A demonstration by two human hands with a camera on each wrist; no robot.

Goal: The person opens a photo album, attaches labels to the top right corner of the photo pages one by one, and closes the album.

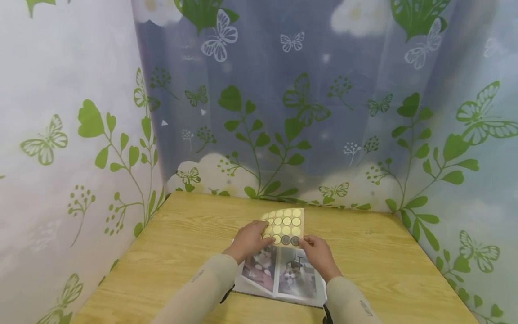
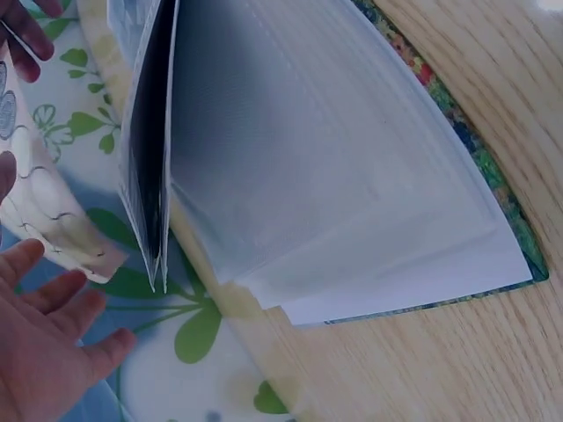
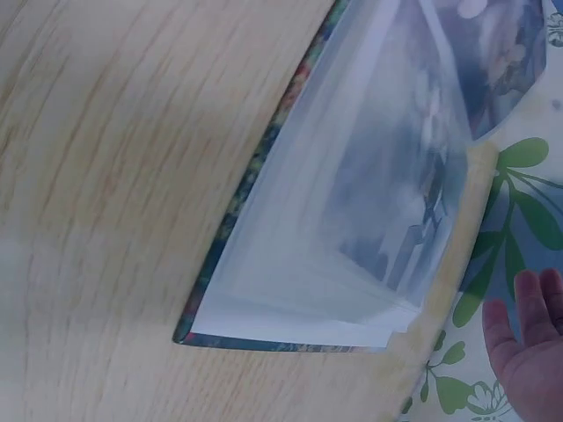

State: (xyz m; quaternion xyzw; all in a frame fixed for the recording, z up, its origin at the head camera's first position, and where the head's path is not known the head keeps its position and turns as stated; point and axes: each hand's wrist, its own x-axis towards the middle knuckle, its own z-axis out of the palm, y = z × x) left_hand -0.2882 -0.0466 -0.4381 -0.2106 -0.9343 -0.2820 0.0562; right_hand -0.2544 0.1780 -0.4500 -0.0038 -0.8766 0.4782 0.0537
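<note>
Lying open on the wooden table [image 1: 170,252], the photo album [image 1: 283,274] shows clear plastic sleeves with cat pictures and a flowery cover edge. Above it, both hands hold up a pale yellow sticker sheet [image 1: 285,225] with rows of round dots, two of them grey. The left hand [image 1: 248,240] pinches its left edge, and the right hand [image 1: 317,252] pinches its lower right corner.

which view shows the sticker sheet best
The head view: the whole sticker sheet shows there, rows of round dots, held up over the open album by both hands. The left wrist view catches only its curled edge; the right wrist view shows none of it.
</note>
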